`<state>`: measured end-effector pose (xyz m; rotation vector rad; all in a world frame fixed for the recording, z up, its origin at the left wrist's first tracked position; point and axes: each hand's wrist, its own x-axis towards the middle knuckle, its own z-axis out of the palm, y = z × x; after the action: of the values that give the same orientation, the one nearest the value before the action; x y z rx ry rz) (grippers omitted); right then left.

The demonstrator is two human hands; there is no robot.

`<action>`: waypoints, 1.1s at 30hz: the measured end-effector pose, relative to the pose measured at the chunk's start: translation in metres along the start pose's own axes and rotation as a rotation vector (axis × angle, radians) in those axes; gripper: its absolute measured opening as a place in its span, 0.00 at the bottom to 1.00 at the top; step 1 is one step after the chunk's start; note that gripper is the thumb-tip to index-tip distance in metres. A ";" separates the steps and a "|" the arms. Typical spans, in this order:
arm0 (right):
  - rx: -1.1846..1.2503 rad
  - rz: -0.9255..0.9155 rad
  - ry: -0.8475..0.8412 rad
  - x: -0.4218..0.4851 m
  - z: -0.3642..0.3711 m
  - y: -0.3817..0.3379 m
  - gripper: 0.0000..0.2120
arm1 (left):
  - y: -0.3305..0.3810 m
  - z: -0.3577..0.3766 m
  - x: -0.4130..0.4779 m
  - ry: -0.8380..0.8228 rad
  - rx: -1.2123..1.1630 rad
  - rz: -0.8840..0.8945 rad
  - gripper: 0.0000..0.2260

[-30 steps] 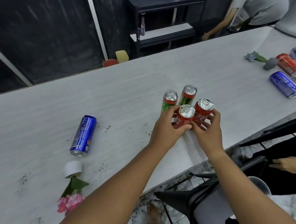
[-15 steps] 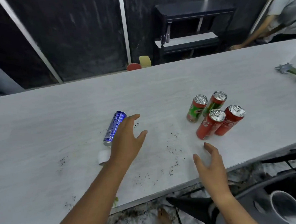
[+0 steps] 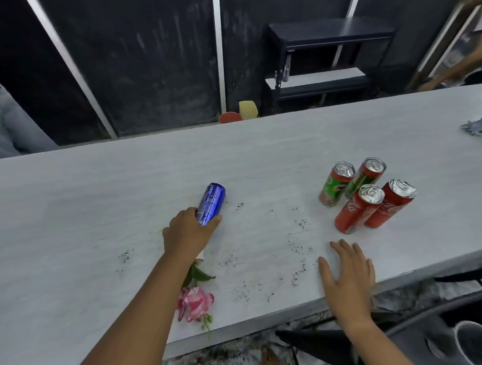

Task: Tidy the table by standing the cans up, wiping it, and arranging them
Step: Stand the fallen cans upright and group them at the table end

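Note:
A blue can (image 3: pixel 211 202) lies on its side on the white table (image 3: pixel 93 216), and my left hand (image 3: pixel 188 231) is wrapped around its near end. To the right, several cans stand upright in a tight cluster: two green-and-red ones (image 3: pixel 336 184) (image 3: pixel 366 173) behind two red ones (image 3: pixel 358 209) (image 3: pixel 391 204). My right hand (image 3: pixel 346 274) rests flat and open on the table, just in front of that cluster, touching no can. Dark crumbs (image 3: pixel 297 248) are scattered over the table between my hands.
A pink artificial flower (image 3: pixel 196 301) lies by my left forearm near the front edge. Another flower (image 3: pixel 478 129) lies at the far right. A black chair (image 3: pixel 334 346) and a white bucket (image 3: pixel 474 348) sit below the front edge. A black shelf (image 3: pixel 324 61) stands behind.
Both hands left the can cluster. My left hand swung left and closed on the lying blue can. My right hand dropped flat onto the table. The view panned left.

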<state>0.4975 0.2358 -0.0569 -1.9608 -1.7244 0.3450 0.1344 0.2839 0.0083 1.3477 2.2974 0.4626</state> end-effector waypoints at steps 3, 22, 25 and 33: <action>0.035 0.012 -0.024 0.000 -0.005 -0.005 0.23 | 0.000 -0.001 0.006 -0.051 -0.142 -0.034 0.17; 0.953 0.086 -0.330 0.027 -0.043 -0.124 0.23 | 0.071 0.033 -0.090 -0.356 -0.579 0.293 0.21; 1.069 0.153 -0.318 0.032 -0.046 -0.123 0.20 | 0.074 0.039 -0.095 -0.409 -0.578 0.319 0.23; 1.012 0.169 -0.066 0.020 -0.063 -0.082 0.27 | 0.060 0.044 -0.072 -0.381 -0.227 0.432 0.29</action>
<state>0.4627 0.2486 0.0417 -1.3162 -1.0472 1.0949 0.2332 0.2515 0.0145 1.6504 1.6002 0.5276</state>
